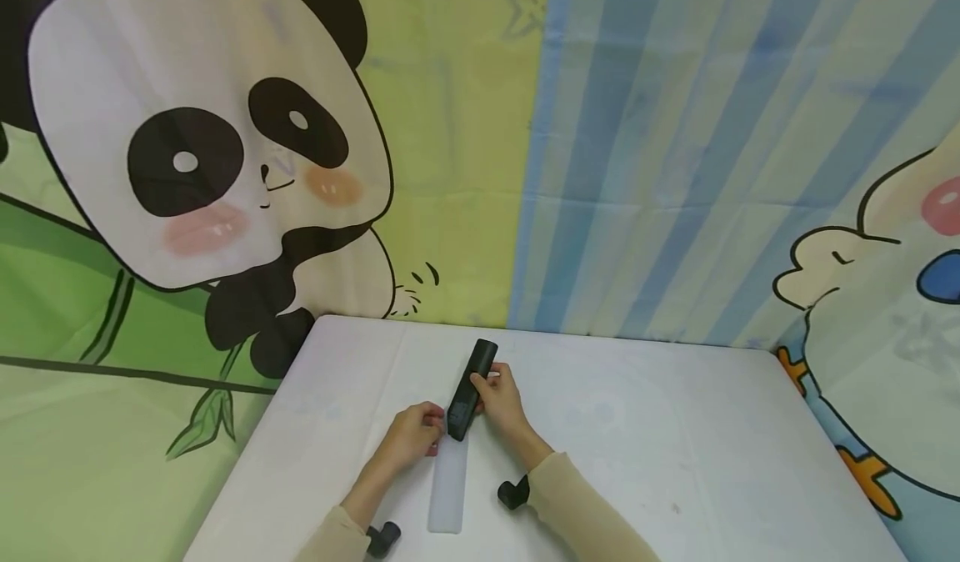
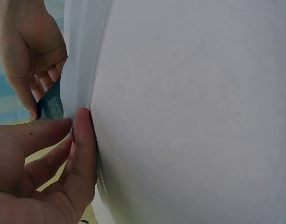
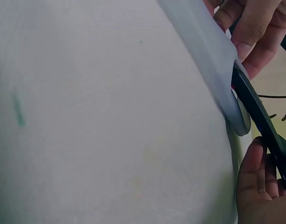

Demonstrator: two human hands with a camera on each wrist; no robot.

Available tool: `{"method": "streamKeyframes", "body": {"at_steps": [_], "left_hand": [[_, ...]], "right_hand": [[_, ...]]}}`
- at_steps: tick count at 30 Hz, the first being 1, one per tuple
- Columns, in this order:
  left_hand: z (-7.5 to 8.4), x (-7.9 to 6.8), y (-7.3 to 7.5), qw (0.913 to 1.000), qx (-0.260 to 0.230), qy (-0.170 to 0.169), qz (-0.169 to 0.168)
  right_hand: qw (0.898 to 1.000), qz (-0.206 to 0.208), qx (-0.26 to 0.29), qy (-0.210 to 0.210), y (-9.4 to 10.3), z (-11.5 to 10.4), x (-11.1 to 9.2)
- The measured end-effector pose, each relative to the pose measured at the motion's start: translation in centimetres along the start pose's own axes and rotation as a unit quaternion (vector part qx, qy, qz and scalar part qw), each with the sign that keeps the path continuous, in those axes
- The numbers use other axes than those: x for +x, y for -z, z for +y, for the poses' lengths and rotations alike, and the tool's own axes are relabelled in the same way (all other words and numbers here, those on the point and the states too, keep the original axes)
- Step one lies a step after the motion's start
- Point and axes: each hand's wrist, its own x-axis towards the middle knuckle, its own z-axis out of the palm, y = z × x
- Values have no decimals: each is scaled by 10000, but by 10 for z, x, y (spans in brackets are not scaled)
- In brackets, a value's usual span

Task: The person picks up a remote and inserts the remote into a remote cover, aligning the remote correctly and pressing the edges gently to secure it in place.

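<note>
A long black remote control (image 1: 472, 388), with small print on its underside, is held at a slant by my right hand (image 1: 502, 402). Its near end meets the mouth of a long translucent sleeve (image 1: 447, 495) that lies on the table. In the right wrist view the end of the remote (image 3: 256, 103) sits at the slit of the sleeve (image 3: 204, 53); how far in it reaches is hard to tell. My left hand (image 1: 414, 435) pinches the sleeve's edge near that mouth, thumb against finger, as the left wrist view shows.
The white table (image 1: 637, 429) spreads out on both sides of the hands. A printed cloth (image 1: 450, 128) with a panda and stripes hangs behind its far edge. Black camera mounts (image 1: 513, 494) stick out from both wrists.
</note>
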Motion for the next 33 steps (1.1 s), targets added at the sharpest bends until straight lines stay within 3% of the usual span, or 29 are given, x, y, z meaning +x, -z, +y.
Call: {"method": "streamKeyframes", "body": {"at_steps": [3,10,12,15,18,24,27,33], "left_hand": [[1,0,-3,9998,92,-144,-36],[1,-2,-2,9982,419,-436,17],[2,-2,-2,9981,340,-505,42],[6,-2,-4,9980,-255,-584,23],[12,-2,-10,9921,-1119,-561,-19],[30,-8,-24,9614,-2732,-91,-303],[43,-10,-32,9543,-2949,48,-480],[68,-14,-40,9594,-2608,-259,-1045]], "right_hand": [[9998,-20,186,-20,1,1,-1],[9981,-164,596,-83,13,-43,-27],[9967,-191,772,-144,20,-42,-27],[9936,-209,1096,-146,32,-36,-25],[9901,-152,1395,-21,44,-33,-24],[9859,19,1615,435,67,-51,-37],[9833,60,1701,643,82,-64,-47],[9797,170,1771,927,107,-84,-66]]}}
